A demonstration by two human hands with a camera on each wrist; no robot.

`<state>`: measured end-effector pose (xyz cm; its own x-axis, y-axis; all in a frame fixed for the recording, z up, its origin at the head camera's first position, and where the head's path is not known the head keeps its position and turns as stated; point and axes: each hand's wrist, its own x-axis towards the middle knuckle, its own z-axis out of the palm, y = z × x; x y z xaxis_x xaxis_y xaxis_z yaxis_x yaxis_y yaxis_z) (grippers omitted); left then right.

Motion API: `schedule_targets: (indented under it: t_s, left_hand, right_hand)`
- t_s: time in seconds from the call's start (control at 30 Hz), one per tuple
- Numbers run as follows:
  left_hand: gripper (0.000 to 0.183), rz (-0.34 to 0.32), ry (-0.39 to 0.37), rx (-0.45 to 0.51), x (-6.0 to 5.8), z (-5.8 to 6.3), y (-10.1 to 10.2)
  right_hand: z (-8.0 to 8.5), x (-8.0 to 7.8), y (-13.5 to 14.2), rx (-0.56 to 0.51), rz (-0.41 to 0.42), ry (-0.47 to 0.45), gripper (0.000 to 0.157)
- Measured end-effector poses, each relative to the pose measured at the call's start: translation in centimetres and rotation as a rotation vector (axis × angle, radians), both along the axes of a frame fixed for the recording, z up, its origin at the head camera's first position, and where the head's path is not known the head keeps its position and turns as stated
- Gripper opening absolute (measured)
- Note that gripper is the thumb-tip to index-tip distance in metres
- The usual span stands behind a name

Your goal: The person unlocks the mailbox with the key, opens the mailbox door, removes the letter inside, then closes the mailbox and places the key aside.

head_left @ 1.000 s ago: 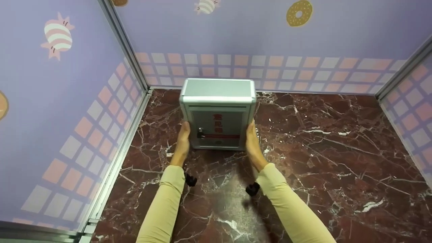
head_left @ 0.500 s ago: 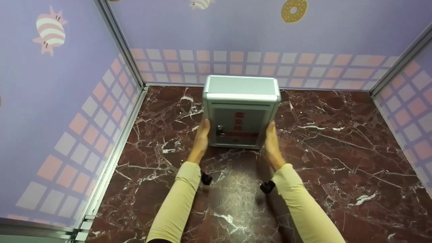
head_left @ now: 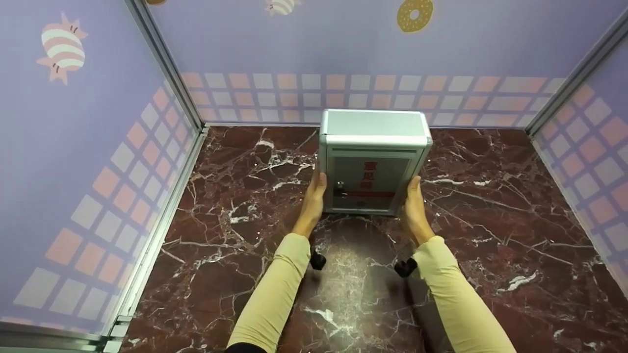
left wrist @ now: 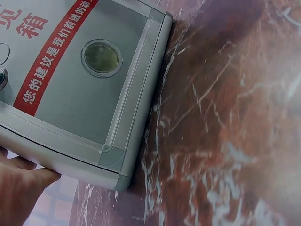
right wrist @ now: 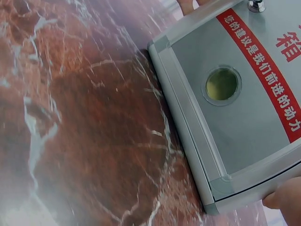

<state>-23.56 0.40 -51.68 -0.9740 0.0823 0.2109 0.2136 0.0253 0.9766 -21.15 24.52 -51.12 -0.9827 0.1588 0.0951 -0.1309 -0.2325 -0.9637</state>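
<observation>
A silver-grey metal suggestion box (head_left: pixel 375 152) stands roughly upright between both hands, its lettered door toward the person. The left hand (head_left: pixel 313 203) grips its left side, thumb up near the front edge. On the opposite side the right hand (head_left: pixel 416 211) holds it the same way, its other fingers mostly hidden. In the left wrist view, the door (left wrist: pixel 70 117) shows a red strip (left wrist: pixel 56 52) with white characters and a round window (left wrist: pixel 102 58). The lock (right wrist: pixel 257 5) appears at the top of the right wrist view. The bottom edge is close over the marble.
Dark red marble-patterned surface (head_left: pixel 490 235) with white veins spreads around the box. Purple panels with printed squares enclose it at the back (head_left: pixel 353 44), left (head_left: pixel 98 122) and right (head_left: pixel 608 122). Metal framing (head_left: pixel 157 49) runs along the corners. Black wrist-worn devices (head_left: pixel 318 261) hang below the cuffs.
Both hands have carried the suggestion box to the right across the marble, keeping hold of its sides. The head view has shifted slightly.
</observation>
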Motion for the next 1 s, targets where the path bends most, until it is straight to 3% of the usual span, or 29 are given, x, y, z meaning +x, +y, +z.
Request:
schedule_targets:
  t_s: [0.13,0.4,0.47,0.67,0.73,0.83,0.9,1.0]
  left_hand:
    - [0.089,0.014,-0.019,-0.013,0.2,0.1,0.4]
    - [0.092,0.008,-0.007,0.015,0.1,0.0,0.6]
    - [0.09,0.009,-0.002,0.01,0.1,0.0,0.7]
    - [0.063,-0.03,-0.014,0.027,0.0,-0.3,0.5]
    - [0.057,-0.033,0.008,0.02,-0.1,-0.3,0.3]
    - [0.056,-0.038,0.073,0.01,-0.8,-0.3,-0.2]
    - [0.058,-0.068,0.113,0.009,-1.1,0.2,-0.7]
    - [0.069,-0.131,0.163,0.025,-1.1,1.9,-1.3]
  right_hand:
    - [-0.1,-0.1,0.2,-0.065,0.011,0.033,0.077]
    - [-0.2,0.0,0.2,0.039,-0.085,-0.008,0.087]
    - [-0.3,0.1,0.2,0.015,-0.07,0.016,0.084]
    - [0.5,0.8,0.3,0.038,-0.05,0.071,0.079]
    - [1.2,1.3,0.2,0.082,-0.063,0.062,0.078]
    - [1.9,1.6,0.0,0.053,-0.05,0.106,0.073]
    - [1.5,1.7,0.2,0.102,-0.113,0.134,0.065]
    - [0.5,2.0,0.6,0.187,-0.298,0.313,0.05]
